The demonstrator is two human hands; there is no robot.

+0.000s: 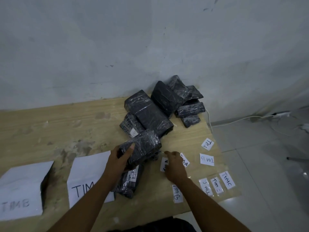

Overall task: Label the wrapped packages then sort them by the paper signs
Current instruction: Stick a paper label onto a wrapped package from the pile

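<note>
The pale wooden surface (50, 123) carries everything, and beyond both hands, against the wall, lies the heap of black packages wrapped in glossy clear film (150, 113). Judged by their look, they are light and fairly firm. The boxy ones should keep their shape, but the film is probably slick, so they are best taken across the short sides with the fingers round an edge, not by the flat top. Two folded white paper signs lie to the left of the left hand: the one marked "TIM" (83, 173) is partly covered by the forearm, and the other (21, 190) lies farther out. The left hand (120, 158) grasps one black film-wrapped package (145, 148) by its near end, thumb on top and fingers underneath, holding it tilted just above the surface and in front of the heap. A thumb on that smooth face may slip if the package is swung. Directly below that hand lies a black package already bearing a white label (130, 180), which crowds the way to the signs. The right hand (173, 164) rests with its fingers curled over a small white label slip (164, 164); whether it pinches the slip I cannot tell. Right of it lie more taped slips, among them "TMA" (207, 144) and "TMC" (227, 180). They are thin, limp and likely sticky, so they are best lifted by a corner.
</note>
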